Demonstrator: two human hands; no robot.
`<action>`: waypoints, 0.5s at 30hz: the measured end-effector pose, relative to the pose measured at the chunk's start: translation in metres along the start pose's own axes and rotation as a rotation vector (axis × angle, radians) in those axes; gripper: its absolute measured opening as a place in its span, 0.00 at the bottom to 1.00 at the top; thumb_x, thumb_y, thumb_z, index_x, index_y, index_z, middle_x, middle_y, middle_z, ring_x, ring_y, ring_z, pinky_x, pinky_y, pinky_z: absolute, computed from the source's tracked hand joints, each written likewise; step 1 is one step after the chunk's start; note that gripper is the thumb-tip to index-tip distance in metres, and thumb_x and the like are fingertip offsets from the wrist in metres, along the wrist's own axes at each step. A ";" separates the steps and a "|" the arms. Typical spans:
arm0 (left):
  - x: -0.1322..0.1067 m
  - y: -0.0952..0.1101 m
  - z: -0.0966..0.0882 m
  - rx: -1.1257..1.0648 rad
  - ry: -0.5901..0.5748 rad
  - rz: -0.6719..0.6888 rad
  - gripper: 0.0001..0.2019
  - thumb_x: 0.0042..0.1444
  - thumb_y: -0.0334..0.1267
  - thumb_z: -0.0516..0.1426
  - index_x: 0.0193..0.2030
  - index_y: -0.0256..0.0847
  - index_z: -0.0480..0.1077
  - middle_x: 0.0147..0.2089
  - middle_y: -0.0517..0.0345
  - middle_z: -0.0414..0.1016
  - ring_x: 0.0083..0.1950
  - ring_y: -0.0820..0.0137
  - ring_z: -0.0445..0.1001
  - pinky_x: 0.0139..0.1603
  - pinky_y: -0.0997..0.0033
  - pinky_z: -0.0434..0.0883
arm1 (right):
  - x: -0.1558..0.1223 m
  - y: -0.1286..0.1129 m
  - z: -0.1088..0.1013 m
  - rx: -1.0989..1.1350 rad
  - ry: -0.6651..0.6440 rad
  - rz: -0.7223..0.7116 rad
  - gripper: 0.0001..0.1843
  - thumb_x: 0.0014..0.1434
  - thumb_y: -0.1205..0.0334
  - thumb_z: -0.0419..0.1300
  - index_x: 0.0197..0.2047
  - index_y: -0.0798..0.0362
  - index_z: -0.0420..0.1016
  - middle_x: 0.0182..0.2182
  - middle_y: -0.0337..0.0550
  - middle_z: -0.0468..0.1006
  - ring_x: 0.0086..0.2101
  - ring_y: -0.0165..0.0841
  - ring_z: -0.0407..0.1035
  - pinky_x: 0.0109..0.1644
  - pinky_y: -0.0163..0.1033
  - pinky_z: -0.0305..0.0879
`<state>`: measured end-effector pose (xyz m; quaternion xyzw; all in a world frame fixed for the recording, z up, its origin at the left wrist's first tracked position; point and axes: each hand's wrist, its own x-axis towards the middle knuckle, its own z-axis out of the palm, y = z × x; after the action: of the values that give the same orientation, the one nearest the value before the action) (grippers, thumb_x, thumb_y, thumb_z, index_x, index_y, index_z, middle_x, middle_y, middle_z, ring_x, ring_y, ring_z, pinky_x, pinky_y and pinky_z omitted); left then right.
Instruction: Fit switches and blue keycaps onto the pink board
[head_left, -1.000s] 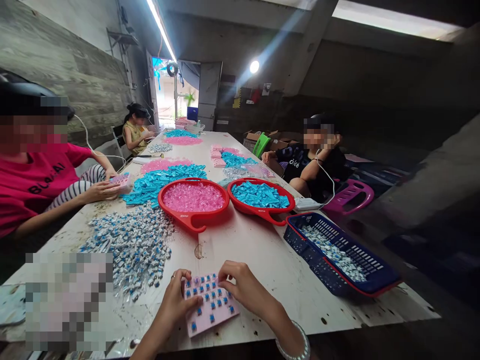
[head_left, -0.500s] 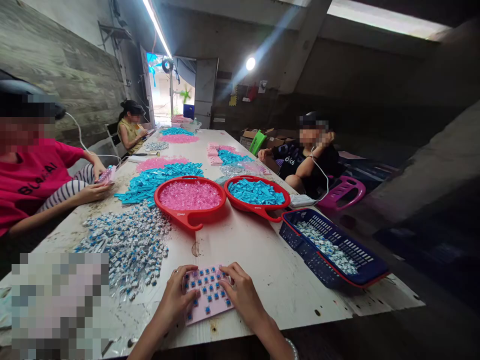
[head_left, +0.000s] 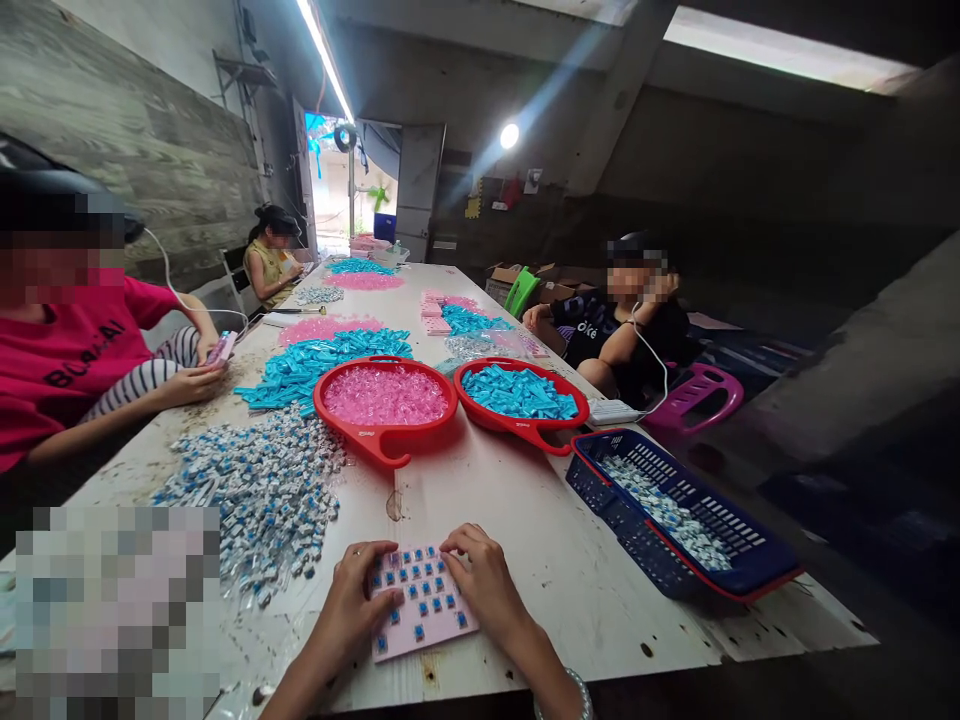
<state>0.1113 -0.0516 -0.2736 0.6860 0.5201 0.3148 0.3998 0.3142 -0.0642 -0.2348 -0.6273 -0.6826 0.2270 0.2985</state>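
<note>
A flat pink board [head_left: 437, 627] with rows of small blue-centred square pieces lies at the table's near edge, slightly turned. My left hand [head_left: 361, 588] grips its left side, the thumb on the face and the fingers curled at the far left corner. My right hand [head_left: 484, 578] holds the upper right edge, its fingertips at the far corner; the thumb is partly hidden behind the fingers. Left of my left hand spreads a heap of small white-and-blue pieces [head_left: 259, 490], the same kind of blue centre showing on many.
Beyond the board stand a red colander of pink clear pieces [head_left: 390, 455] and a red colander of blue strips [head_left: 540, 432]. A navy basket [head_left: 622, 530] is at right. Loose blue strips [head_left: 322, 365] lie farther left. People sit along both sides.
My right thumb has drawn back from the face of the board toward its edge. My left hand keeps its hold. The whole view has shifted slightly.
</note>
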 end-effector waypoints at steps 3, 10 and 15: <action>-0.001 0.000 -0.001 -0.011 -0.019 -0.006 0.21 0.44 0.34 0.59 0.48 0.41 0.71 0.48 0.51 0.71 0.51 0.60 0.69 0.55 0.57 0.65 | 0.006 -0.001 0.000 -0.011 -0.053 -0.006 0.09 0.52 0.78 0.60 0.33 0.56 0.76 0.34 0.43 0.75 0.39 0.35 0.68 0.44 0.37 0.64; -0.001 0.006 -0.002 -0.006 -0.029 -0.011 0.20 0.45 0.36 0.59 0.49 0.42 0.71 0.48 0.51 0.71 0.51 0.59 0.68 0.55 0.56 0.63 | -0.003 0.005 0.002 -0.027 -0.067 -0.024 0.12 0.55 0.77 0.58 0.40 0.57 0.77 0.35 0.45 0.71 0.39 0.34 0.68 0.44 0.36 0.65; -0.001 0.006 -0.001 -0.003 -0.025 0.008 0.20 0.46 0.37 0.59 0.49 0.42 0.71 0.48 0.51 0.72 0.52 0.57 0.68 0.55 0.54 0.62 | -0.003 0.003 0.003 -0.012 -0.013 -0.075 0.14 0.51 0.82 0.58 0.37 0.56 0.75 0.35 0.44 0.71 0.39 0.35 0.68 0.43 0.38 0.65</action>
<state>0.1127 -0.0529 -0.2679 0.6914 0.5117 0.3087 0.4060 0.3139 -0.0666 -0.2396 -0.6016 -0.7087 0.2157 0.2988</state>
